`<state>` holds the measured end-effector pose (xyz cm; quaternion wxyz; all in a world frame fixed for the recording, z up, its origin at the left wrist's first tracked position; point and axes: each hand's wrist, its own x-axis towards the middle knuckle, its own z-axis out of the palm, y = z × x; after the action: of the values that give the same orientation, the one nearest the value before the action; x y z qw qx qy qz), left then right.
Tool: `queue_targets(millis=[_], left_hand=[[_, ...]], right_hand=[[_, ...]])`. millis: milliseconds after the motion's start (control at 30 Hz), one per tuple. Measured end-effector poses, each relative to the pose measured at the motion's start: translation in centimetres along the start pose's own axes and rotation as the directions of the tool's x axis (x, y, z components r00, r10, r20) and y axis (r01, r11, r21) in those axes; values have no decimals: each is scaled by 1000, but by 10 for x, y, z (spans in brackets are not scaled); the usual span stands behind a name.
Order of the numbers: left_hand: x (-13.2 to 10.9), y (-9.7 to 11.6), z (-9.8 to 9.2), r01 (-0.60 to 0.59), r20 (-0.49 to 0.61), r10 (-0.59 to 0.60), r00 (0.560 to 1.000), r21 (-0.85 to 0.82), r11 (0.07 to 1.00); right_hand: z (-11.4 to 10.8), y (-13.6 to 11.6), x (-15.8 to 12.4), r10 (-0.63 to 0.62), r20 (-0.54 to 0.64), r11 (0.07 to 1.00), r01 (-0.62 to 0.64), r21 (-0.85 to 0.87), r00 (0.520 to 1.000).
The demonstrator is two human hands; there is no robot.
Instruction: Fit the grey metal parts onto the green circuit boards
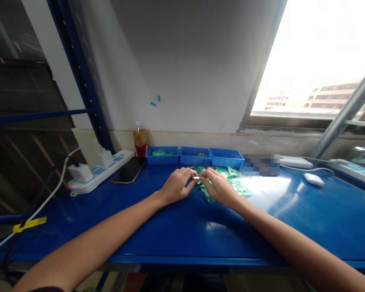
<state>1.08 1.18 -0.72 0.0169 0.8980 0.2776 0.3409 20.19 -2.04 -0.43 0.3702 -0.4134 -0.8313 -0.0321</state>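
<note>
Between the fingertips of both hands is a small, light-coloured slim piece point(196, 177), too small to name. My left hand point(179, 184) pinches its left end, thumb below and fingers above. From the other side my right hand point(217, 185) pinches the right end. Both hands are just above the blue tabletop point(182, 227). Green plastic packets point(239, 187) lie under and around my right hand, partly hidden by it. Behind the hands stand three blue bins: the left bin point(149, 159) holds green packets, the middle bin point(194, 159) small metallic pieces, and the right bin point(226, 162) shows no contents.
A phone point(129, 170) lies at the left beside a white power strip point(94, 178) with plugged-in chargers. A drink bottle point(140, 140) stands by the wall. On the right are a white earbud case point(314, 179), a white box-like device point(295, 162) with a cable, and another power strip point(357, 172).
</note>
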Motion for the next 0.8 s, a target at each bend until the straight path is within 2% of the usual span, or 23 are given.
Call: queue_targets(millis=[133,400,633,800], left_hand=[[1,1,0,-5,13,4,1000,43,999],[1,1,-3,-28,70,26,997,28,999],[0,2,-3,-8,-4,8,1000,-35,999],[0,3,-3,-16,-5,16,1000,18,1000]], right_hand=[[-1,-2,0,11,-21,1000,-11,13,1000],[-6,-6,0,-47,-10,999,47,11,999],[-5,-5,1,-2,-20,1000,2,5,1000],[-4,-6,1,14,-15,1000,-14,12,1000]])
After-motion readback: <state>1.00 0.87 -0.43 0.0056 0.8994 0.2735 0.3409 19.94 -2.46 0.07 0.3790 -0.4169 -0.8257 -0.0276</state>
